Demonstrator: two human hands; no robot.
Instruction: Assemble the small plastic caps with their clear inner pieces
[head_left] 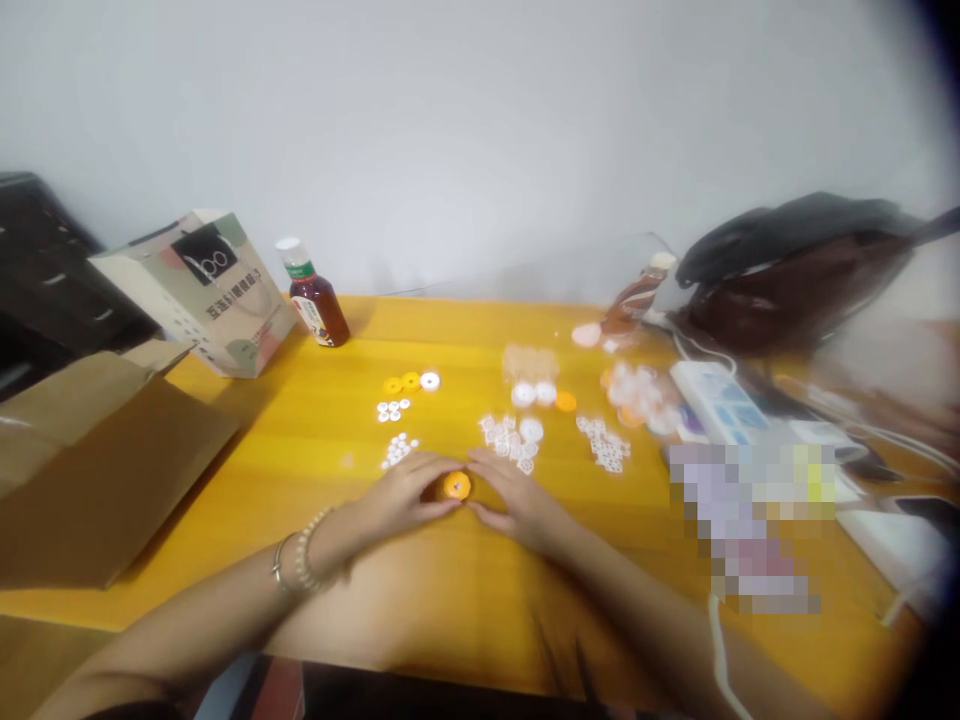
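An orange round disc with a small pale spot at its middle sits between my two hands over the table. My left hand comes from the left, its fingers above the disc and its thumb below. From the right, my right hand curves around the other side with index finger and thumb at the disc's edge. Both sets of fingertips nearly meet. Small white round pieces lie just beyond my left hand. Past my right hand are clear-and-white patterned pieces and a white disc.
Farther back lie yellow rings, a white ring and an orange disc. A cardboard box, paper bag and bottle stand left. A power strip, cables and dark bag occupy the right.
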